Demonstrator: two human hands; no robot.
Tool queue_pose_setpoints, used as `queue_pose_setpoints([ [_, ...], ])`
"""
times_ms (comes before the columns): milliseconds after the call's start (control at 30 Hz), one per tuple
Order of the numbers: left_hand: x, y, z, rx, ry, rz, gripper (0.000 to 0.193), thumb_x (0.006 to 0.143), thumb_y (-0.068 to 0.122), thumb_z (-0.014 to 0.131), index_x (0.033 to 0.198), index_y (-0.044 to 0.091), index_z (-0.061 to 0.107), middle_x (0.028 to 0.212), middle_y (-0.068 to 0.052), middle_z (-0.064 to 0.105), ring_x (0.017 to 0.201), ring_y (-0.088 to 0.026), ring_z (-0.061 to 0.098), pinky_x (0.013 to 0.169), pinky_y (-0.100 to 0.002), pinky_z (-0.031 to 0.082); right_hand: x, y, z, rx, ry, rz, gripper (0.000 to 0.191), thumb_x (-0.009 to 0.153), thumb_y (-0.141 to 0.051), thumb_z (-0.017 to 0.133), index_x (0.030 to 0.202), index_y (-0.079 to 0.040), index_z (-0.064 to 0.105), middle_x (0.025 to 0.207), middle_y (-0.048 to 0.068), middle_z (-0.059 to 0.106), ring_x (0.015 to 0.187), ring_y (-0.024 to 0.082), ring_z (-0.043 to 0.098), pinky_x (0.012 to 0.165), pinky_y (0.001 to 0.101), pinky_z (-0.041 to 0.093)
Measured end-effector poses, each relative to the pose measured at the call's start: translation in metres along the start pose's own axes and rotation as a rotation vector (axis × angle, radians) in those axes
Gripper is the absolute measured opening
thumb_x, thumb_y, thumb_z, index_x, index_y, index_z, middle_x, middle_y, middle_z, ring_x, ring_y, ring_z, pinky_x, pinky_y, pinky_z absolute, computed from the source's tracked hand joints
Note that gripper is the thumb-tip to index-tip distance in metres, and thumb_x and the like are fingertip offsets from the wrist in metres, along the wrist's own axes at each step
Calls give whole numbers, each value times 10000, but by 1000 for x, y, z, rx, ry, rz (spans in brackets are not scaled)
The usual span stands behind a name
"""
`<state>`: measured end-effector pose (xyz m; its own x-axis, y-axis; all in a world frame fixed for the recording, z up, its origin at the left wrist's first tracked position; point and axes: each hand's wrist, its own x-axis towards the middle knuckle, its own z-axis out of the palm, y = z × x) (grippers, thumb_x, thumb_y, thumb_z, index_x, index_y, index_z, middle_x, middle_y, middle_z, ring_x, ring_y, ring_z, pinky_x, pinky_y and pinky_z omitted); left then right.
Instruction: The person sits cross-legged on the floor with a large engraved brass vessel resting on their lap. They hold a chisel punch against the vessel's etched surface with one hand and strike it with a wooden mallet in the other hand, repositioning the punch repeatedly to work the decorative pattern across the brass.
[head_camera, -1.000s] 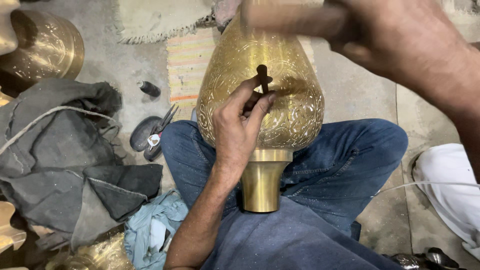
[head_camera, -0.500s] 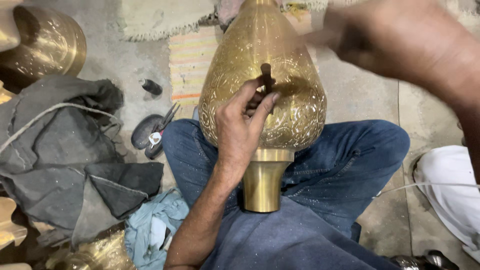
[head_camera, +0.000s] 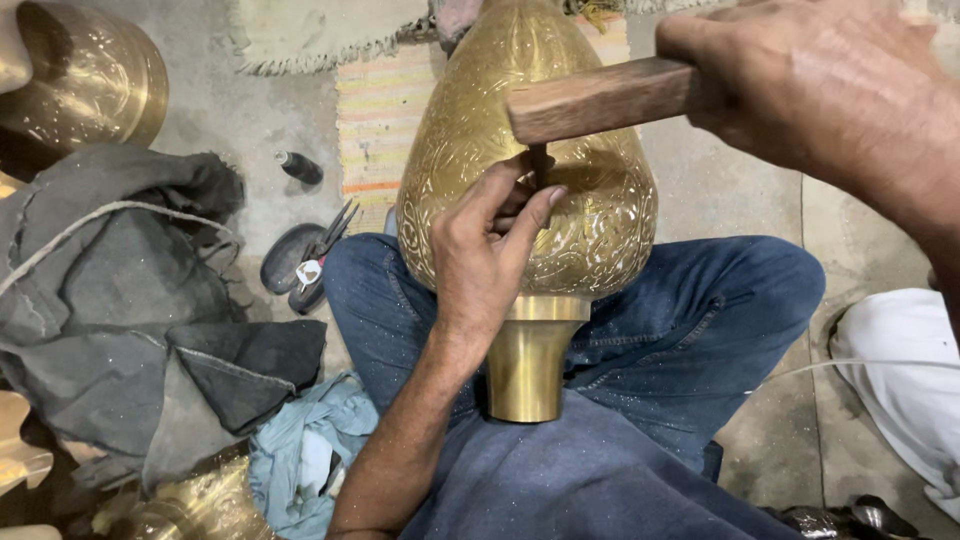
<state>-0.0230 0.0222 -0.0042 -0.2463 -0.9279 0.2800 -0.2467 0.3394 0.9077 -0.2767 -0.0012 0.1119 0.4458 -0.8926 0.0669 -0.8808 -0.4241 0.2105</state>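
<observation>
A large engraved brass vase (head_camera: 520, 130) lies across my lap, its plain neck (head_camera: 527, 362) pointing toward me. My left hand (head_camera: 485, 255) rests on the vase's belly and pinches a thin dark chisel (head_camera: 539, 163) upright against the metal. My right hand (head_camera: 810, 90) grips a wooden mallet (head_camera: 600, 98), whose block sits right on top of the chisel's head. My legs in blue jeans (head_camera: 700, 310) cradle the vase.
A second brass vessel (head_camera: 90, 75) stands at the upper left. A dark grey cloth heap (head_camera: 110, 300) with a cord lies at left, a light blue rag (head_camera: 300, 450) below it. Pliers (head_camera: 320, 250) and a small dark bottle (head_camera: 298, 166) lie on the concrete floor. White fabric (head_camera: 900, 380) lies at right.
My right hand has swung the wooden mallet down from a raised, blurred position onto the chisel's head. My left hand and the vase have stayed in place.
</observation>
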Motion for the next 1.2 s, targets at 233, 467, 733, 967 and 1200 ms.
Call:
queue_pose_setpoints([
  [233, 1, -6, 2, 23, -19, -22, 307, 1000, 226, 734, 1244, 46, 692, 996, -87, 783, 841, -141, 791, 670, -278, 681, 6, -4, -3, 103, -88, 159, 208, 950, -181, 763, 1091, -43, 698, 797, 126, 700, 701, 274, 709, 628, 410, 568],
  [467, 3, -5, 3, 54, -46, -72, 302, 993, 216, 743, 1246, 57, 700, 971, -83, 786, 835, -129, 792, 690, -277, 691, 1, 2, 1, 26, -225, 162, 159, 920, -227, 765, 1000, -94, 800, 811, 127, 760, 685, 293, 727, 636, 416, 585],
  [733, 0, -3, 1, 40, -21, 4, 297, 991, 148, 735, 1268, 48, 690, 986, -83, 780, 851, -143, 790, 697, -281, 684, -1, -1, 1, 147, -137, 181, 226, 918, -214, 771, 1084, -81, 695, 853, 119, 718, 788, 297, 738, 665, 432, 583],
  [967, -1, -3, 1, 39, -12, -22, 223, 985, 172, 772, 1181, 78, 720, 977, -75, 783, 847, -137, 793, 693, -270, 692, -5, -4, 2, -99, -78, 36, 210, 876, -131, 803, 1004, -70, 649, 805, 99, 704, 753, 298, 737, 625, 434, 579],
  [1200, 3, -3, 1, 44, -57, -88, 307, 985, 185, 737, 1263, 59, 702, 940, -66, 790, 793, -124, 786, 619, -276, 649, -2, -4, -4, 305, -101, 286, 209, 994, -164, 742, 930, -25, 599, 736, 135, 622, 699, 271, 678, 615, 413, 560],
])
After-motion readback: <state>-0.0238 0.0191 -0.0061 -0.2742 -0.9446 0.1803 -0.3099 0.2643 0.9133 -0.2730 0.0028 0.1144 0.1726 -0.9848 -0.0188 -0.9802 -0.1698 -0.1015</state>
